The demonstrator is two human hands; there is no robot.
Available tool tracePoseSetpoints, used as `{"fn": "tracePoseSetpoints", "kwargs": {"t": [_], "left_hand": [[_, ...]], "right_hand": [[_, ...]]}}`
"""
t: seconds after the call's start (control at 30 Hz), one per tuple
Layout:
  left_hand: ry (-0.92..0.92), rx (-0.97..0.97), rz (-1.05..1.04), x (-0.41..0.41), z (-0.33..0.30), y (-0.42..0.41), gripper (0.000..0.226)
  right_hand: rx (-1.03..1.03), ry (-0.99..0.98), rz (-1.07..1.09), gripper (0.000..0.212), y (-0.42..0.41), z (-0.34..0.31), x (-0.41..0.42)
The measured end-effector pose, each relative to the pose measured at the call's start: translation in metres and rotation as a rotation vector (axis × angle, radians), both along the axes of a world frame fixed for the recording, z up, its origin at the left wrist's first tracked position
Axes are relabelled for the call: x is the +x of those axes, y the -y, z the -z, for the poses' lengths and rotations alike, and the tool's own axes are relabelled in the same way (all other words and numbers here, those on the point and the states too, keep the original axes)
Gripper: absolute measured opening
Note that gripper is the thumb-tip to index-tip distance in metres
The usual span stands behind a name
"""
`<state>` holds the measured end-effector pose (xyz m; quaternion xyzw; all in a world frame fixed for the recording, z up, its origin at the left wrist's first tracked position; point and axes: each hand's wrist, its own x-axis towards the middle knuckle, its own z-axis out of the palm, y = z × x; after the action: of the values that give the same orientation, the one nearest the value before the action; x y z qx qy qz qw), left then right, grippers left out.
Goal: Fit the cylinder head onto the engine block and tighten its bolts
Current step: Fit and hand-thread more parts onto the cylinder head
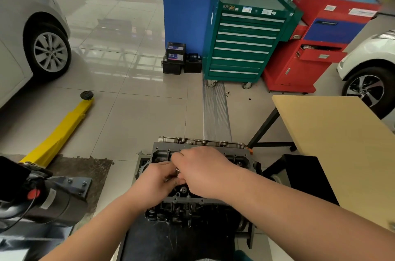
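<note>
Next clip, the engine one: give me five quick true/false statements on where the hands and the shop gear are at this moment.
1. Both hands, left hand and right hand, are over the engine. True.
2. The green tool cabinet has a drawer pulled out. False: all its drawers are shut.
3. A yellow lift arm lies on the floor. True.
4. The wooden table holds a wrench. False: nothing shows on it.
5. The red cabinet stands right of the green one. True.

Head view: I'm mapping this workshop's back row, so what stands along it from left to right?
Grey car's wheel → stacked batteries → green tool cabinet → red tool cabinet → white car's wheel.
</note>
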<state>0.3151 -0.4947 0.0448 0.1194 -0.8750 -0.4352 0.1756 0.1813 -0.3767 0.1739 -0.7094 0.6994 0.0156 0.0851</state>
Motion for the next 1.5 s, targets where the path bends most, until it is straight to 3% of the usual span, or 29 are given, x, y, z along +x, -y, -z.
{"fn": "tracePoseSetpoints", "kwargs": {"t": [0.03,0.1,0.23,0.4,0.47,0.57,0.67,0.8,0.87,0.93,1.0,1.17,1.27,1.37,1.43,1.5], "left_hand": [[-0.01,0.005,0.04,0.0,-0.003,0.0,0.008],[-0.03,0.023,0.078,0.002,-0.005,-0.002,0.025],[-0.086,0.036,-0.027,0.006,-0.003,-0.011,0.031],[-0.074,0.047,-0.025,0.004,0.001,-0.005,0.003],[-0.069,0.039,0.038,0.003,-0.003,-0.003,0.006],[-0.026,0.072,0.064,0.003,-0.005,-0.004,0.014],[-0.074,-0.013,-0.045,0.004,0.0,-0.008,0.022],[-0.036,-0.037,-0.047,0.006,0.005,-0.003,0.008],[-0.008,-0.052,-0.003,0.007,0.005,0.004,0.021],[0.016,-0.017,0.076,0.006,0.0,0.01,0.015],[0.014,0.01,0.118,0.004,-0.002,0.009,0.004],[-0.016,-0.003,-0.068,0.004,0.0,-0.005,0.023],[0.037,0.013,-0.062,0.004,0.001,-0.003,0.013],[0.125,0.038,0.083,0.004,-0.001,0.005,0.002],[0.114,0.094,0.155,0.004,-0.005,0.004,0.009],[0.09,0.127,0.094,0.003,-0.004,-0.002,0.009]], "right_hand": [[-0.028,-0.021,0.039,0.022,0.0,0.002,0.001],[-0.08,-0.109,0.152,0.037,0.0,0.006,0.004],[-0.117,-0.183,0.205,0.049,-0.002,0.013,0.008],[-0.082,0.034,-0.002,0.029,-0.004,0.003,-0.003],[-0.065,0.032,0.03,0.021,-0.005,0.002,-0.004],[-0.118,-0.08,0.197,0.038,-0.005,0.008,0.003],[-0.127,-0.137,0.219,0.044,-0.003,0.012,0.008],[-0.062,0.09,0.056,0.028,-0.006,0.004,-0.002],[-0.008,0.098,0.016,0.023,-0.007,0.002,-0.006],[-0.03,0.053,0.043,0.018,-0.007,0.003,-0.002],[-0.072,0.0,0.109,0.026,-0.005,0.007,0.004],[-0.065,-0.097,0.217,0.056,0.0,0.015,0.011],[-0.066,0.024,0.107,0.043,-0.004,0.007,0.002],[0.004,0.07,0.019,0.024,-0.007,0.003,-0.003],[-0.024,-0.011,0.082,0.032,-0.007,0.004,-0.001],[-0.061,-0.127,0.139,0.048,-0.008,0.006,0.002]]}}
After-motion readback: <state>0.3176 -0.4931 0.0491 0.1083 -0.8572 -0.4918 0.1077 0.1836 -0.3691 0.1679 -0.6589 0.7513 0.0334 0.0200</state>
